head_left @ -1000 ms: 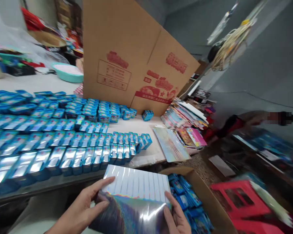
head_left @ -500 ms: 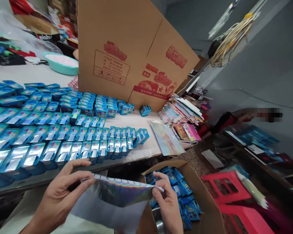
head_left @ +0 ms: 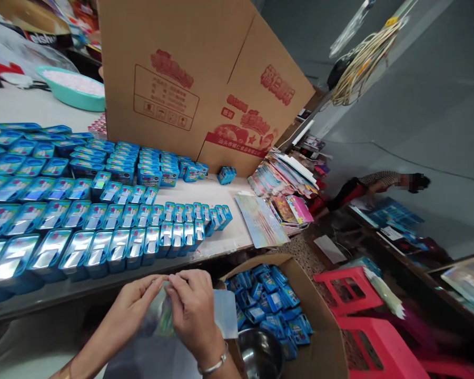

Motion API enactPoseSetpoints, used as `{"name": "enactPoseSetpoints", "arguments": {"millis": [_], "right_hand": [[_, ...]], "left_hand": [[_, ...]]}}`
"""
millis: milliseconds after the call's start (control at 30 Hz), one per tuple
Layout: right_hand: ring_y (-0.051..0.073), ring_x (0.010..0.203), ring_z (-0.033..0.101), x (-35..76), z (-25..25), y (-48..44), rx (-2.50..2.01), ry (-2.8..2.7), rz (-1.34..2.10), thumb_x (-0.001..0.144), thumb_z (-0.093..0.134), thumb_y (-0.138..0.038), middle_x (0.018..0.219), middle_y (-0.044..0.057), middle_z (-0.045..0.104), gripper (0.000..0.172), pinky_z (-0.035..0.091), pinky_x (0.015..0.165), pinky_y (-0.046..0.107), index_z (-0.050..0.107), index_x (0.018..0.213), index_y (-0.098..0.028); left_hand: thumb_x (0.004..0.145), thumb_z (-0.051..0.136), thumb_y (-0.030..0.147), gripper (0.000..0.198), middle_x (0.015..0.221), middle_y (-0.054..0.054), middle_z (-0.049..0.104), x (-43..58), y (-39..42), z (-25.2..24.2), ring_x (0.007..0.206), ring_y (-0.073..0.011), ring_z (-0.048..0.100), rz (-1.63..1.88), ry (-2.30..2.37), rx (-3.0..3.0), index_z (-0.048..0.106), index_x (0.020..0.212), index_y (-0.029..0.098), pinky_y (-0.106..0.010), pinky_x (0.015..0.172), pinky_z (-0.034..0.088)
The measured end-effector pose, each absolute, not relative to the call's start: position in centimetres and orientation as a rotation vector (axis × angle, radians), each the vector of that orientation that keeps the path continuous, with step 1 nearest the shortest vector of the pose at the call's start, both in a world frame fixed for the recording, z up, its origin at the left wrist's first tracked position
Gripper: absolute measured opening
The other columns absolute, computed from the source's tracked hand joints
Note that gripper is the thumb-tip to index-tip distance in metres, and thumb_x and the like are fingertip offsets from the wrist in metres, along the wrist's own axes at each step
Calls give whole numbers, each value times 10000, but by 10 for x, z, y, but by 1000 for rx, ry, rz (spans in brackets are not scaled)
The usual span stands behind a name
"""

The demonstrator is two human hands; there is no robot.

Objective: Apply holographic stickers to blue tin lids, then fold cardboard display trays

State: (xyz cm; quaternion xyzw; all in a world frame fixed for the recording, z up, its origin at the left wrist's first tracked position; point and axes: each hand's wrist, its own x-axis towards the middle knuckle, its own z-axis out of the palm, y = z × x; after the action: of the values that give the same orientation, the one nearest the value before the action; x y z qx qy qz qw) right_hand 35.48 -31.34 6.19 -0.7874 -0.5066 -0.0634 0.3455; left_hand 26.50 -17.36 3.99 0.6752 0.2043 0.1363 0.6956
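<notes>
My left hand (head_left: 132, 310) and my right hand (head_left: 193, 310) meet low in the middle, both pinching the top edge of a shiny holographic sticker sheet (head_left: 225, 318) that hangs below them. A bracelet shows on my right wrist. Just beyond my hands, rows of small blue boxes (head_left: 102, 221) with reflective tops lie across the white table (head_left: 221, 197). To the right of my hands stands an open cardboard carton (head_left: 319, 337) holding several more blue boxes (head_left: 268, 302).
A tall cardboard sheet (head_left: 189, 73) stands at the table's back. Stacked colourful cards (head_left: 284, 184) and a holographic sheet (head_left: 260, 221) lie at the right end. A teal bowl (head_left: 71, 89), red stools (head_left: 351, 289), a metal bowl (head_left: 258, 355), and another person (head_left: 375, 184) at right.
My hands have come together from the sheet's two ends to its top edge, and the sheet has dropped from held flat to hanging. The view has shifted slightly down and right.
</notes>
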Motion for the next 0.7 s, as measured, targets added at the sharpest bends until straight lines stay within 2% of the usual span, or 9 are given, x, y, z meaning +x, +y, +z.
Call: {"name": "enactPoseSetpoints", "arguments": {"millis": [100, 300, 567, 700], "right_hand": [[198, 869, 575, 352, 54, -303, -2035, -1327, -254, 990, 480, -220, 928, 53, 674, 239, 406, 766, 358, 658, 1150, -230], [198, 859, 571, 362, 45, -309, -1980, -1430, -397, 918, 502, -136, 949, 62, 674, 289, 398, 741, 361, 636, 1165, -202], [219, 978, 589, 367, 44, -315, -1886, -1363, -447, 903, 523, -100, 1064, 84, 663, 338, 471, 833, 371, 613, 1206, -220], [213, 1046, 574, 366, 44, -316, -1849, -1198, -289, 937, 476, -110, 1083, 92, 635, 204, 478, 917, 377, 595, 1064, -215]], "left_hand": [[814, 616, 601, 445, 1031, -57, 792, 267, -169, 42, 1028, -289, 703, 335, 518, 1526, 799, 953, 219, -341, 962, 531], [757, 618, 635, 516, 1098, -107, 781, 278, -167, 45, 1148, -339, 665, 341, 605, 1552, 796, 950, 192, -416, 1034, 497], [778, 593, 606, 531, 1181, -118, 751, 291, -173, 41, 1190, -327, 642, 334, 569, 1591, 766, 1041, 179, -446, 1081, 458], [802, 578, 591, 551, 1257, -110, 716, 301, -177, 37, 1224, -310, 616, 351, 536, 1606, 725, 1141, 182, -443, 1111, 423]]}}
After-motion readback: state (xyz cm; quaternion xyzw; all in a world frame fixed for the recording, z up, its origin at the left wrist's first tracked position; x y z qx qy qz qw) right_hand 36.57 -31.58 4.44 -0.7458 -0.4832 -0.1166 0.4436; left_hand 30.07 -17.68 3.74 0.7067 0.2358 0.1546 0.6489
